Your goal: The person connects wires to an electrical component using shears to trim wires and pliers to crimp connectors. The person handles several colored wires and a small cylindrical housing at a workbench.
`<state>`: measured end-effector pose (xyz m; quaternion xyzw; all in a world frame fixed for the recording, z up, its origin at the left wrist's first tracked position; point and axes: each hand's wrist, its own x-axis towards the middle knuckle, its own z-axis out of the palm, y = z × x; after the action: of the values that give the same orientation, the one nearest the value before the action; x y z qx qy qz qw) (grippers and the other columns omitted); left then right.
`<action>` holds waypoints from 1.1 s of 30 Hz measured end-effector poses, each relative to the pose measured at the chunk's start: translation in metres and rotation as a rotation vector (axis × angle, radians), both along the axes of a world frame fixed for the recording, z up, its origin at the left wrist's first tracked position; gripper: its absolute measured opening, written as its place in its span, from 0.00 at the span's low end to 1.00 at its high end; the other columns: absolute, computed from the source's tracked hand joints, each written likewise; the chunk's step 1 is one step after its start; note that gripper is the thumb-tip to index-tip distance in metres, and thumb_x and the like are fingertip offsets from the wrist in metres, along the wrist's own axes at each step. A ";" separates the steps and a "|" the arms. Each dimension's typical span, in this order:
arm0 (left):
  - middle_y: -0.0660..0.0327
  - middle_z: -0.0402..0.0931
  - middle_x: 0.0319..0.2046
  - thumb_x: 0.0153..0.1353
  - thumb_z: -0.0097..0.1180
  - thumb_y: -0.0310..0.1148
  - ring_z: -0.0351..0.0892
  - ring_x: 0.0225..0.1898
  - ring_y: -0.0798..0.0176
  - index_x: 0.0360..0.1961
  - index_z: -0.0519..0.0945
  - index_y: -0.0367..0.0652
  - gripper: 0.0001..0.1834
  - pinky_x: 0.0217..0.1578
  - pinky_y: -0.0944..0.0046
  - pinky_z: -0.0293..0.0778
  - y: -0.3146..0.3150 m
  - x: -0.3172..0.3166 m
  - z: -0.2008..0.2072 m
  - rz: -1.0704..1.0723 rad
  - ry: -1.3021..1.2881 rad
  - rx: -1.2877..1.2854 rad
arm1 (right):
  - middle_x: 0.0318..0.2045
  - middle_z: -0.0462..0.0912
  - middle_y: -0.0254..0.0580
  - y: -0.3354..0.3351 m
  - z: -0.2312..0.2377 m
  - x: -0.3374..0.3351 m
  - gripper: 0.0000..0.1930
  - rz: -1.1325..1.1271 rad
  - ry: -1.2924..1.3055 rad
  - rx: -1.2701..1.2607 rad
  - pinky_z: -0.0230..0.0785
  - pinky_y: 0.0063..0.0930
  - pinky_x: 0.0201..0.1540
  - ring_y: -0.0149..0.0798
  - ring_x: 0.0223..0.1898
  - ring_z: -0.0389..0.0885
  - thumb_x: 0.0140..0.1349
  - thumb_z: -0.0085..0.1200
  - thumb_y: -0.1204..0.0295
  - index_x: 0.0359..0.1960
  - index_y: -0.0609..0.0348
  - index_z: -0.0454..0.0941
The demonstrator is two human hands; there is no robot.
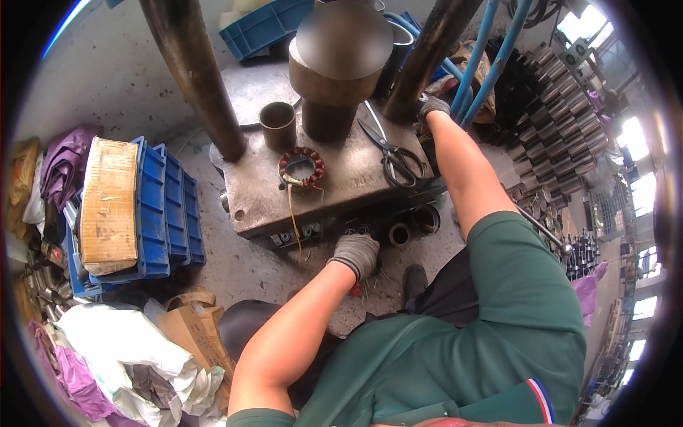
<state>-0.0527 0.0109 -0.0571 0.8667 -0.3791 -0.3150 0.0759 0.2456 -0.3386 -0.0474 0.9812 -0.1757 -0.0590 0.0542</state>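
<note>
My left hand (357,255), in a grey knit glove, is at the front edge of the machine bed (249,213), close to small round parts (361,230) below it. Its fingertips are hidden. On the far right my gloved right hand (434,107) curls beside a thick steel column (416,78), closed on something I cannot make out. A wound copper coil ring (318,173) with a yellow lead lies on the bed. Black-handled scissors (402,165) rest to its right. Behind the coil stands a metal cylinder (277,127), left of the press ram (331,121).
Stacked blue crates (160,206) with a cardboard box (109,206) on top stand left. White and purple sacks (135,349) lie lower left. Blue hoses (491,64) hang beyond my right hand. Rows of metal cylinders (558,107) stack right. Round tubes (399,234) sit under the bed.
</note>
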 end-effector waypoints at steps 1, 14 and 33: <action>0.49 0.86 0.49 0.61 0.59 0.31 0.86 0.53 0.47 0.49 0.88 0.44 0.16 0.50 0.49 0.83 0.005 -0.001 -0.003 0.015 0.000 0.013 | 0.59 0.85 0.45 0.010 -0.008 0.005 0.25 -0.055 0.003 0.067 0.76 0.45 0.59 0.49 0.60 0.84 0.66 0.55 0.52 0.58 0.52 0.85; 0.49 0.86 0.47 0.60 0.59 0.30 0.86 0.50 0.45 0.47 0.88 0.44 0.15 0.48 0.49 0.83 -0.010 0.004 -0.006 -0.005 0.001 -0.034 | 0.70 0.74 0.45 -0.039 -0.018 0.026 0.41 -0.395 -0.068 0.389 0.67 0.45 0.70 0.48 0.72 0.71 0.57 0.61 0.38 0.66 0.52 0.78; 0.50 0.85 0.51 0.60 0.61 0.35 0.85 0.54 0.47 0.48 0.88 0.44 0.16 0.51 0.48 0.82 -0.002 -0.002 0.007 -0.067 -0.086 -0.016 | 0.57 0.82 0.63 -0.014 0.059 -0.014 0.24 -0.326 -0.326 0.235 0.73 0.46 0.63 0.60 0.61 0.80 0.66 0.57 0.59 0.59 0.61 0.79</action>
<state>-0.0547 0.0085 -0.0504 0.8656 -0.4136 -0.2768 0.0559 0.2316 -0.3529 0.0113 0.9360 -0.3299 0.0721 -0.0994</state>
